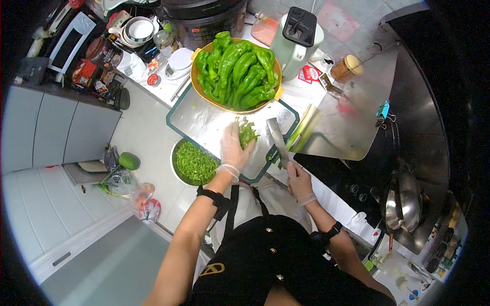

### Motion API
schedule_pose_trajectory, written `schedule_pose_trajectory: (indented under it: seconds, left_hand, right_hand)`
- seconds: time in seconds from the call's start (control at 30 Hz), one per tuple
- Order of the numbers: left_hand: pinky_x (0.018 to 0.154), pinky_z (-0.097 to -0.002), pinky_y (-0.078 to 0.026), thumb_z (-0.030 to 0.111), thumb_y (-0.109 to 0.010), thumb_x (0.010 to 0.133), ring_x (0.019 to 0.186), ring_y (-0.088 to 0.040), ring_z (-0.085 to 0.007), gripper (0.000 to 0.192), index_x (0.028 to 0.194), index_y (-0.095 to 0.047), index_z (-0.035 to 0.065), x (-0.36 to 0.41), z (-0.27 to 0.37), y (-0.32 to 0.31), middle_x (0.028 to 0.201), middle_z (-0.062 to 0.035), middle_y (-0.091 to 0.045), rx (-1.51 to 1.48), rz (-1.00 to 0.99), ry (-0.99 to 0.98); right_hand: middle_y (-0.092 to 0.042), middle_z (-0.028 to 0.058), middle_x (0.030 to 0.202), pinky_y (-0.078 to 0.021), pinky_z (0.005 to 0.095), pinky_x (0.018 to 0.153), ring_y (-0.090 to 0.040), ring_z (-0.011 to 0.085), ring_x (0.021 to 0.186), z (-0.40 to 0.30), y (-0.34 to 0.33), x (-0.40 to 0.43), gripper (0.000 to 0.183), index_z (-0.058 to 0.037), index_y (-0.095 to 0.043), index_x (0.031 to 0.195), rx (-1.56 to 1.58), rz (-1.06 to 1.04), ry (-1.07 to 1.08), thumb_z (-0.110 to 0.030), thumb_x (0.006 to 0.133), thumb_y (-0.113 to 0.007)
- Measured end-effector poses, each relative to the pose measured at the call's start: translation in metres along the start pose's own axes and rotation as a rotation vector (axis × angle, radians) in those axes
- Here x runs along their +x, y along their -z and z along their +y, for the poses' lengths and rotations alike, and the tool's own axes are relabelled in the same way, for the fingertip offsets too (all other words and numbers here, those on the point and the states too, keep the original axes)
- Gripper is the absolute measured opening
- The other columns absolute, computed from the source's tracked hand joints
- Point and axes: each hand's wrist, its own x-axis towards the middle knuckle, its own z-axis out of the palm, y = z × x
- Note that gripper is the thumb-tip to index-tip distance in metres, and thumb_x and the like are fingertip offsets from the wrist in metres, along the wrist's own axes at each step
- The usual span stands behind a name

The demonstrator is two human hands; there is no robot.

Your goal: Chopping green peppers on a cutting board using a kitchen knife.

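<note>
My left hand [234, 150], in a clear plastic glove, lies at a small heap of cut green pepper [248, 132] on the cutting board [203, 118], a metal-faced board with a dark green rim. Its fingers are extended and the thumb stands apart. In my gloved right hand [299, 183] is the handle of a kitchen knife [278, 139], its blade over the right side of the board. A yellow colander [196, 90] full of whole long green peppers [239, 70] sits on the board's far part. Left of my left hand, a metal bowl [173, 164] holds finely chopped greens [196, 162].
Celery stalks [302, 126] lie right of the board, beside a metal splash guard [344, 126]. A kitchen scale [180, 63], a pressure cooker [204, 23] and a pale green pitcher [294, 46] stand behind. Metal pans [405, 202] rest on the stove at right.
</note>
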Motion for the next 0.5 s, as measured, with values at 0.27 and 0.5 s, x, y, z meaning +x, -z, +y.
schedule_pose_trajectory:
  seconds: [0.27, 0.5]
  left_hand:
    - [0.107, -0.0508, -0.024, 0.035, -0.075, 0.071, 0.127, -0.032, -0.0375, 0.086, 0.136, -0.032, -0.0027, -0.008, 0.008, -0.016, 0.135, -0.023, -0.036, 0.215, -0.014, 0.044]
    - [0.107, -0.0501, -0.026, 0.027, -0.074, 0.071, 0.123, -0.039, -0.0358, 0.076, 0.133, -0.038, 0.0027, 0.005, -0.006, -0.031, 0.129, -0.0176, -0.045, 0.158, 0.006, -0.005]
  right_hand:
    - [-0.067, 0.0189, 0.099, -0.0491, 0.0343, 0.08, -0.064, 0.0346, 0.094, -0.016, 0.008, -0.003, 0.036, -0.0104, -0.064, 0.112, -0.101, -0.008, 0.079, -0.039, 0.095, -0.049]
    - [-0.067, 0.0207, 0.093, -0.0499, 0.0339, 0.077, -0.067, 0.0305, 0.088, -0.026, 0.01, 0.0, 0.037, -0.0082, -0.064, 0.112, -0.086, 0.012, 0.152, -0.038, 0.095, -0.051]
